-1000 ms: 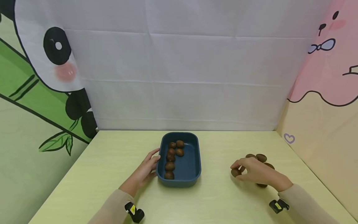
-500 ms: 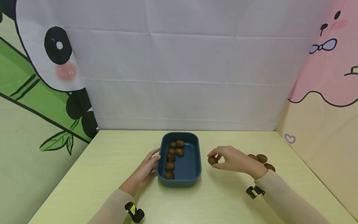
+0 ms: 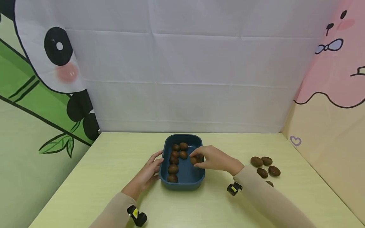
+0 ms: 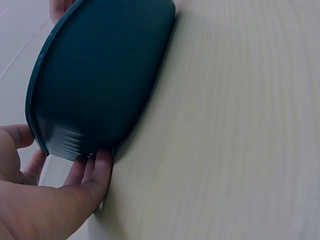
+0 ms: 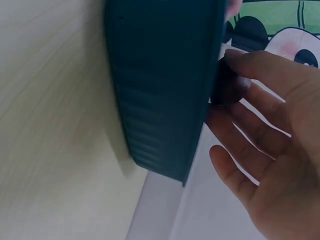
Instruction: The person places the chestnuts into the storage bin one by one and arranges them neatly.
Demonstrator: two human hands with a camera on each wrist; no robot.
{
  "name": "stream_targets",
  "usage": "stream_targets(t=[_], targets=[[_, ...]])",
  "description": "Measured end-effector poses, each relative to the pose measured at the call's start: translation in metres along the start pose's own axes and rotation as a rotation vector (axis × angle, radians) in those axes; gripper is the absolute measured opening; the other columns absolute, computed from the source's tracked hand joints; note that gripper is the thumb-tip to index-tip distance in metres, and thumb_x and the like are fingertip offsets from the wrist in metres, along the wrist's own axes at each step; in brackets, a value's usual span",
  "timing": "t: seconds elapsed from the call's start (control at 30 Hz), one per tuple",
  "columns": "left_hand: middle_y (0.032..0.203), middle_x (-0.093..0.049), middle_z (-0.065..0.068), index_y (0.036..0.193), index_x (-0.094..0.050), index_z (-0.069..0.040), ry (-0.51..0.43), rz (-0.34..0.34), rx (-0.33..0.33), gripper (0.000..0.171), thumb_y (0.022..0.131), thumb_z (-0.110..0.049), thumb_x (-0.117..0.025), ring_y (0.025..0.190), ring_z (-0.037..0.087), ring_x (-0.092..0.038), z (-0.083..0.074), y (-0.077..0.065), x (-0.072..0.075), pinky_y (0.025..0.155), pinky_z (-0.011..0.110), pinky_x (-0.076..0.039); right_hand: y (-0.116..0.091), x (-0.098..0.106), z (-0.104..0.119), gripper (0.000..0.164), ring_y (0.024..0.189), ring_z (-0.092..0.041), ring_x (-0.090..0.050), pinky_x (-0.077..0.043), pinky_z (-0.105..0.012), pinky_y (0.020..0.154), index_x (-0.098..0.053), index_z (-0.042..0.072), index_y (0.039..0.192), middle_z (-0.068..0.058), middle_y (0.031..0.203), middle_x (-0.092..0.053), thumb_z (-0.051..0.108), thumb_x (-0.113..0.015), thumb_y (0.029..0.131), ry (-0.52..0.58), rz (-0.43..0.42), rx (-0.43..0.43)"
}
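On the pale wooden table [image 3: 182, 209]: one blue container [image 3: 182, 187], upright, with seven brown egg-shaped pieces [image 3: 173, 169] inside, five in a file along its left wall and two beside the far end of that file. Well apart, to the right: five loose pieces [image 3: 262, 173], directly on the wood.

Step in hand, as judged: placing one more piece in the container. Good practice seemed to call for clearing the right rim, lowering the piece close to the floor, aiming for the vacant right half and releasing gently, since a rounded shape could roll and disturb the file.

Right hand [image 3: 216, 160]: thumb and fingers pinching a single brown piece [image 3: 194, 160], above the container at its right side; whether piece met rim could not be told.

Left hand [image 3: 144, 176]: loosely spread, fingertips against the container's left wall, no piece held. That light contact probably served as a steady; firm pushing would have been unwise.
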State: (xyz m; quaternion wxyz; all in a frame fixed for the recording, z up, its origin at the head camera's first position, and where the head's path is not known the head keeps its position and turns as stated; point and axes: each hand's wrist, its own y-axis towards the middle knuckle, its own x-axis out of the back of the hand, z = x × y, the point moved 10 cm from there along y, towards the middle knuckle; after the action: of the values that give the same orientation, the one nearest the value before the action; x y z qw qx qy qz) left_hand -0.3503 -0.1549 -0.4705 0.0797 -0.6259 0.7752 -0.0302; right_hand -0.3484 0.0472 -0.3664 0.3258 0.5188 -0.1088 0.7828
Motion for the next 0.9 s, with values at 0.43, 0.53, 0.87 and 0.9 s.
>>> stream_targets(t=[0.43,0.53,0.87,0.9], targets=[[0.143,-0.051,0.022,0.157,-0.026,-0.024,0.015,-0.008,-0.001,0.056,0.106,-0.033,-0.048,0.128,0.034,-0.053,0.000,-0.001,0.002,0.102,0.051,-0.042,0.044,-0.037,-0.014,0.033,0.094,-0.008,-0.063,-0.051,-0.026,0.081,-0.073,0.012,0.117,0.002,0.111,-0.070,0.025,-0.080,0.088,-0.106,0.046,-0.036],[0.144,-0.050,0.022,0.157,-0.026,-0.024,0.014,-0.004,0.000,0.056,0.107,-0.033,-0.048,0.129,0.035,-0.052,0.000,0.000,0.001,0.103,0.052,-0.041,0.050,-0.045,-0.021,0.033,0.094,-0.008,-0.062,-0.051,-0.026,0.080,-0.073,0.014,0.117,0.003,0.110,-0.070,0.026,-0.081,0.087,-0.153,0.061,-0.072],[0.143,-0.051,0.022,0.157,-0.027,-0.024,0.006,-0.003,-0.003,0.055,0.106,-0.032,-0.048,0.128,0.035,-0.053,-0.001,-0.001,0.000,0.103,0.052,-0.040,0.059,-0.052,-0.025,0.026,0.091,-0.008,-0.061,-0.051,-0.026,0.079,-0.075,0.017,0.113,0.005,0.107,-0.070,0.023,-0.080,0.088,-0.195,0.061,-0.097],[0.143,-0.051,0.022,0.157,-0.027,-0.024,0.006,-0.003,-0.003,0.055,0.106,-0.032,-0.048,0.128,0.035,-0.053,-0.001,-0.001,0.000,0.103,0.052,-0.040,0.059,-0.052,-0.025,0.025,0.090,-0.008,-0.061,-0.051,-0.026,0.078,-0.076,0.017,0.112,0.006,0.105,-0.070,0.023,-0.080,0.088,-0.198,0.057,-0.098]])
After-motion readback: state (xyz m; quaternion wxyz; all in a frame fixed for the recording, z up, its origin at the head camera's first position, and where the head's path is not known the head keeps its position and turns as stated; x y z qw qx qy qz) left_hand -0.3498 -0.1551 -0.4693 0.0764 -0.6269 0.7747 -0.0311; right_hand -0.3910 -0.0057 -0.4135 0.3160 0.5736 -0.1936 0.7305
